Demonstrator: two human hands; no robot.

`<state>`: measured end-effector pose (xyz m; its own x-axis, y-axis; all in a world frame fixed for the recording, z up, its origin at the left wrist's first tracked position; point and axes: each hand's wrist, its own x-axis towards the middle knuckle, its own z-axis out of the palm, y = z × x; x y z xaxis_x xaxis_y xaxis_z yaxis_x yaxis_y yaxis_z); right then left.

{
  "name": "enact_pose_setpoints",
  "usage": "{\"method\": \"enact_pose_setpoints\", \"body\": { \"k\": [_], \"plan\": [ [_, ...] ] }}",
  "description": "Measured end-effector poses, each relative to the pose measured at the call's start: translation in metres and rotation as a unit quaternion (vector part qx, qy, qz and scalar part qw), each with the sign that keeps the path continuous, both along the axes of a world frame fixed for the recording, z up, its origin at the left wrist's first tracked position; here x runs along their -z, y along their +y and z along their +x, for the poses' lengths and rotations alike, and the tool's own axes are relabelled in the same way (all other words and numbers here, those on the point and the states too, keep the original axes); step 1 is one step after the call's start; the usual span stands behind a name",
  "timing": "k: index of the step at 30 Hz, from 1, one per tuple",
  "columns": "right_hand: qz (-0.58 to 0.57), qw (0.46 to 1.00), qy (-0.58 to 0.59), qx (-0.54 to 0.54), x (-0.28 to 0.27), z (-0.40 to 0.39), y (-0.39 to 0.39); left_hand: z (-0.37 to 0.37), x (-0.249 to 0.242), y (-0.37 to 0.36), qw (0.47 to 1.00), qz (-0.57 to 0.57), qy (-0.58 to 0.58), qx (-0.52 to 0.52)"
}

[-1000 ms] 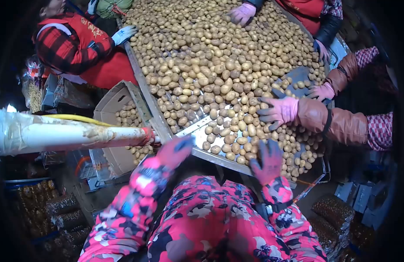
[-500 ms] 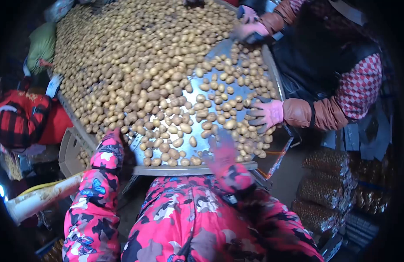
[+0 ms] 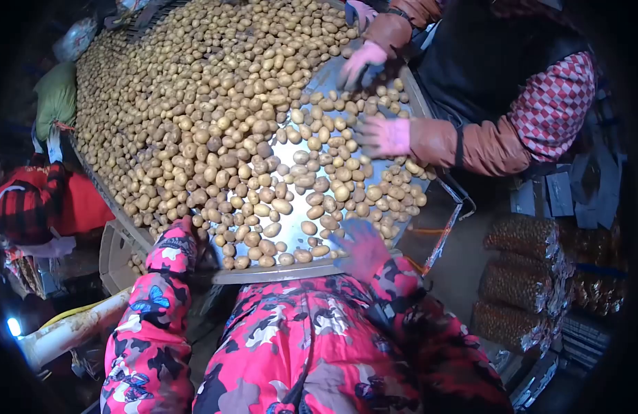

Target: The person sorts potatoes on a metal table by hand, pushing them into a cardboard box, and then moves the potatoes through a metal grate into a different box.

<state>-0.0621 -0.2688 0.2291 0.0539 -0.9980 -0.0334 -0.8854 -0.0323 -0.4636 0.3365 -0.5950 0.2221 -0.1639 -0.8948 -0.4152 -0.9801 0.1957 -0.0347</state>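
Observation:
A broad heap of small potatoes covers a metal sorting table, with shiny bare metal showing near the front. My right hand, in a pink and grey glove, is at the near edge with its fingers spread beside several loose potatoes. Nothing shows in its grasp. At the front left corner, my left hand is beside the potatoes, at the end of a pink camouflage sleeve. Its fingers are mostly hidden, so what it holds cannot be seen.
Across the right side, a co-worker's gloved hands reach over the potatoes. Another person in red is at the left edge. A green sack lies at the far left. Filled net bags are stacked right; a pale pipe is at lower left.
My right hand has shifted slightly right and nearer to me, its fingers now clearer. My left hand stays at the corner. The co-worker's hands have moved left over the potatoes.

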Motion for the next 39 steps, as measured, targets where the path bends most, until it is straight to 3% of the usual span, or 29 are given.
{"method": "enact_pose_setpoints", "body": {
  "k": [4,7,8,9,10,11,12,14,15,17,18,19,21,23,25,26,27,28,29,30,31,32,36,38,39],
  "plan": [
    [-0.004,0.990,0.090,0.112,0.027,-0.015,-0.022,-0.011,-0.004,0.008,1.000,0.008,0.018,0.005],
    [-0.043,0.990,0.080,0.103,0.013,0.016,-0.040,-0.020,-0.011,0.030,0.999,0.027,0.040,0.002],
    [-0.072,0.996,0.012,0.055,0.016,0.029,-0.045,-0.025,-0.014,0.041,0.998,0.037,0.058,-0.003],
    [-0.053,0.998,0.036,0.023,0.020,0.027,-0.053,-0.029,-0.020,0.055,0.994,0.046,0.096,-0.023],
    [-0.038,0.998,0.057,-0.014,0.027,0.018,-0.063,-0.028,-0.010,0.072,0.972,0.021,0.224,-0.063],
    [-0.025,0.995,0.077,-0.054,0.035,0.012,-0.077,-0.043,-0.037,0.097,0.960,0.023,0.259,-0.100],
    [-0.031,0.985,0.164,-0.035,0.043,0.007,-0.092,-0.044,-0.042,0.114,0.938,0.067,0.325,-0.097],
    [-0.001,0.977,0.181,0.117,0.023,0.007,-0.130,-0.035,-0.048,0.146,0.874,0.169,0.447,-0.093],
    [-0.054,0.978,0.167,0.116,0.021,0.018,-0.147,-0.030,-0.057,0.160,0.831,0.228,0.499,-0.091],
    [-0.157,0.970,0.140,0.119,0.009,0.049,-0.174,-0.020,-0.110,0.176,0.738,0.364,0.528,-0.212],
    [-0.158,0.980,0.092,0.079,0.001,0.078,-0.178,0.001,-0.093,0.189,0.679,0.390,0.584,-0.215],
    [-0.156,0.987,0.047,0.002,-0.004,0.105,-0.180,0.023,-0.079,0.200,0.690,0.359,0.606,-0.169],
    [-0.149,0.981,0.046,-0.119,-0.002,0.145,-0.166,0.076,-0.077,0.222,0.611,0.375,0.640,-0.277],
    [-0.111,0.985,-0.005,-0.135,-0.002,0.153,-0.146,0.139,-0.064,0.245,0.592,0.331,0.655,-0.334],
    [-0.069,0.988,-0.023,-0.139,-0.004,0.141,-0.120,0.217,-0.025,0.280,0.516,0.160,0.705,-0.459],
    [-0.065,0.989,-0.005,-0.132,-0.002,0.130,-0.104,0.270,0.011,0.291,0.777,-0.035,0.563,-0.277],
    [-0.064,0.990,0.014,-0.122,-0.001,0.119,-0.091,0.322,0.047,0.303,0.908,-0.289,0.249,-0.172],
    [-0.063,0.991,0.019,-0.115,0.001,0.108,-0.080,0.368,0.044,0.301,0.976,-0.182,-0.071,-0.098],
    [-0.062,0.992,0.023,-0.106,0.002,0.097,-0.069,0.400,0.045,0.298,0.961,-0.148,-0.058,-0.225],
    [-0.058,0.994,0.031,-0.092,0.001,0.086,-0.059,0.417,0.037,0.298,0.915,-0.150,0.027,-0.373],
    [-0.052,0.994,0.012,-0.095,-0.004,0.083,-0.053,0.433,0.033,0.296,0.877,-0.160,0.080,-0.446],
    [-0.045,0.995,-0.001,-0.087,-0.011,0.085,-0.050,0.438,0.036,0.289,0.861,-0.160,0.108,-0.470],
    [0.012,0.995,-0.010,-0.099,-0.038,0.084,-0.018,0.409,0.028,0.267,0.893,-0.132,0.128,-0.410],
    [0.070,0.994,-0.029,-0.081,-0.042,0.074,0.007,0.362,0.006,0.257,0.883,-0.084,0.239,-0.396],
    [0.096,0.992,-0.040,-0.074,-0.044,0.067,0.020,0.327,-0.009,0.250,0.844,-0.029,0.342,-0.412]
  ]
}}
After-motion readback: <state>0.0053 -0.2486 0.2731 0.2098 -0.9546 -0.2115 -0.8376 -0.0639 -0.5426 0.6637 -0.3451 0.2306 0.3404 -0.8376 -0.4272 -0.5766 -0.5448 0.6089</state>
